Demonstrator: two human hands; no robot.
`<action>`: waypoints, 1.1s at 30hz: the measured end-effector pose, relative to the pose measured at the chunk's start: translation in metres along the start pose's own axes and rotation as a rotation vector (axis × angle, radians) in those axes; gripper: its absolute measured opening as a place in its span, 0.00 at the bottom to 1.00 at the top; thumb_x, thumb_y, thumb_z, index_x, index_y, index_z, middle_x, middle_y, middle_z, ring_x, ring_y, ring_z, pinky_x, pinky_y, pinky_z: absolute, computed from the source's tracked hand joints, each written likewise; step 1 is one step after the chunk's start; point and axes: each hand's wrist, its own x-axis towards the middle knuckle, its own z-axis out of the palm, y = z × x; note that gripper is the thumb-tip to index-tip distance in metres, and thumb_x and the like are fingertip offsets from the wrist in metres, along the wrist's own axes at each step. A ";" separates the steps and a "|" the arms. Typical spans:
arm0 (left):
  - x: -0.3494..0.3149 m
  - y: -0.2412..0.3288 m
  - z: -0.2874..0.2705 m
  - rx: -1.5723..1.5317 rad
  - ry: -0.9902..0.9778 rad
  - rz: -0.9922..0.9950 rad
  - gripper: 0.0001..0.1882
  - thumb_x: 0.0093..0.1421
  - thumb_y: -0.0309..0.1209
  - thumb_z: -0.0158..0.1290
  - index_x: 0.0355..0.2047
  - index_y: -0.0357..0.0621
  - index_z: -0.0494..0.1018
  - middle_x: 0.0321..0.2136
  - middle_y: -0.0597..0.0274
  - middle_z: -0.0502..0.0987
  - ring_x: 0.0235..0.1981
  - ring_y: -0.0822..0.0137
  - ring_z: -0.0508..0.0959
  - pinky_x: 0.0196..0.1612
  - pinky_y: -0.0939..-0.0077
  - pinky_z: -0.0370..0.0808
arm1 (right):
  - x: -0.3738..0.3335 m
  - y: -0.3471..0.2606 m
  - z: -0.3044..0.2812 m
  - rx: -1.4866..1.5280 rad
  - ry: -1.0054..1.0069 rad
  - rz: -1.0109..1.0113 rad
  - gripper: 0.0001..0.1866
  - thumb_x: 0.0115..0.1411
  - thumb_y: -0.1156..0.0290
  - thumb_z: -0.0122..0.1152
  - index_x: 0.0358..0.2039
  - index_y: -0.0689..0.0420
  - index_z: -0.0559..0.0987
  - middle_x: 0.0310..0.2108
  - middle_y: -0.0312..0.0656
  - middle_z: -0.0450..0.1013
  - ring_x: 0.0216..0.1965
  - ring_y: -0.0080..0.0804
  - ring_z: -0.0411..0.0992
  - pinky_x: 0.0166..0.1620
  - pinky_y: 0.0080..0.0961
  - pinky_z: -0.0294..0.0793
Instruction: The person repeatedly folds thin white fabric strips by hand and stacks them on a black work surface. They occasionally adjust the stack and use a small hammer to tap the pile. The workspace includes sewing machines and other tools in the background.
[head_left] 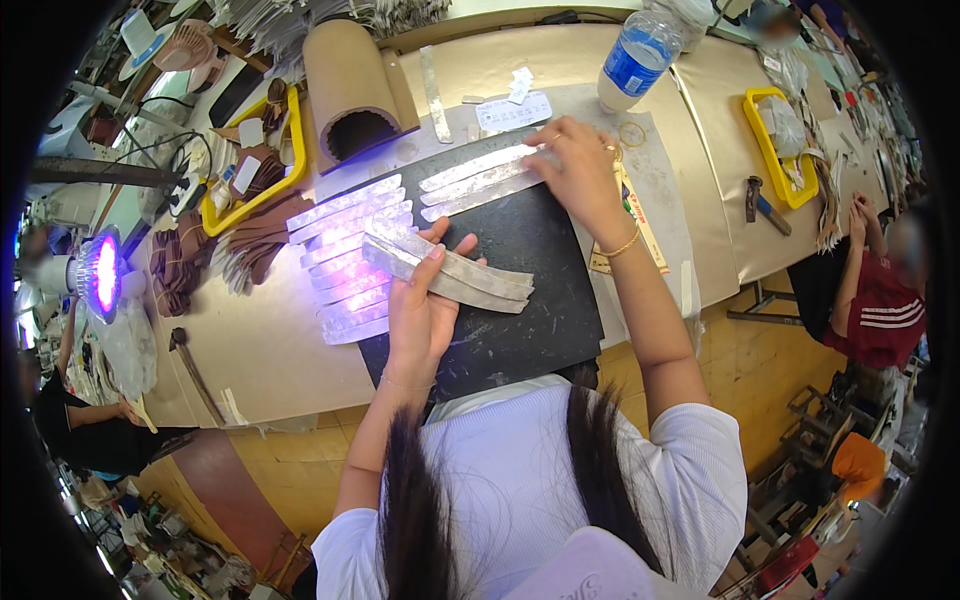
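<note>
My left hand (420, 308) is closed around a small bunch of curved silvery-grey strips (470, 280), held over a black board (520, 345). Further up the board lie several similar strips (472, 184) side by side. My right hand (582, 172) is at their right ends, thumb and fingertips closed at the end of one strip; the exact contact is partly hidden by the fingers. A longer column of silvery strips (345, 270) lies along the board's left edge, lit purple-white.
A glowing lamp (103, 272) stands at the left. Behind are a brown half-tube (350, 90), a yellow basket (300, 150) and a bottle (635, 65). Brown strip bundles (180, 265) and a hammer (195, 375) lie left; another hammer (770, 210) lies right. Co-workers sit at both sides.
</note>
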 end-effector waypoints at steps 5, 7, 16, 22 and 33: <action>0.007 -0.001 0.000 -0.001 -0.013 -0.021 0.17 0.66 0.22 0.48 0.54 0.39 0.63 0.62 0.51 0.63 0.57 0.46 0.72 0.55 0.40 0.75 | 0.009 0.050 -0.014 0.214 -0.042 0.124 0.08 0.60 0.73 0.61 0.40 0.56 0.83 0.36 0.41 0.73 0.37 0.38 0.72 0.42 0.30 0.72; 0.010 -0.001 0.003 0.001 -0.021 -0.036 0.16 0.66 0.22 0.47 0.54 0.38 0.63 0.62 0.51 0.64 0.57 0.46 0.72 0.55 0.41 0.75 | 0.010 0.059 -0.014 0.311 -0.130 0.213 0.08 0.61 0.71 0.60 0.39 0.57 0.84 0.36 0.42 0.73 0.35 0.37 0.73 0.44 0.31 0.72; 0.008 -0.005 0.005 0.020 -0.028 -0.104 0.15 0.65 0.23 0.48 0.52 0.41 0.65 0.59 0.46 0.67 0.56 0.49 0.74 0.55 0.43 0.74 | 0.010 0.076 -0.005 0.401 -0.334 0.353 0.12 0.65 0.64 0.59 0.39 0.61 0.82 0.33 0.37 0.72 0.33 0.22 0.69 0.38 0.21 0.69; 0.006 -0.006 -0.001 0.008 -0.035 -0.126 0.15 0.66 0.23 0.47 0.53 0.40 0.64 0.59 0.47 0.67 0.56 0.48 0.73 0.56 0.42 0.74 | 0.008 0.088 -0.008 0.423 -0.252 0.347 0.15 0.67 0.62 0.55 0.37 0.61 0.82 0.31 0.36 0.74 0.31 0.21 0.70 0.35 0.19 0.70; 0.002 -0.006 -0.001 -0.054 -0.091 -0.137 0.16 0.66 0.23 0.47 0.54 0.38 0.65 0.58 0.43 0.68 0.59 0.47 0.71 0.61 0.43 0.70 | -0.009 0.048 -0.028 0.538 -0.103 0.474 0.13 0.64 0.63 0.59 0.37 0.62 0.81 0.27 0.38 0.76 0.29 0.24 0.72 0.35 0.23 0.71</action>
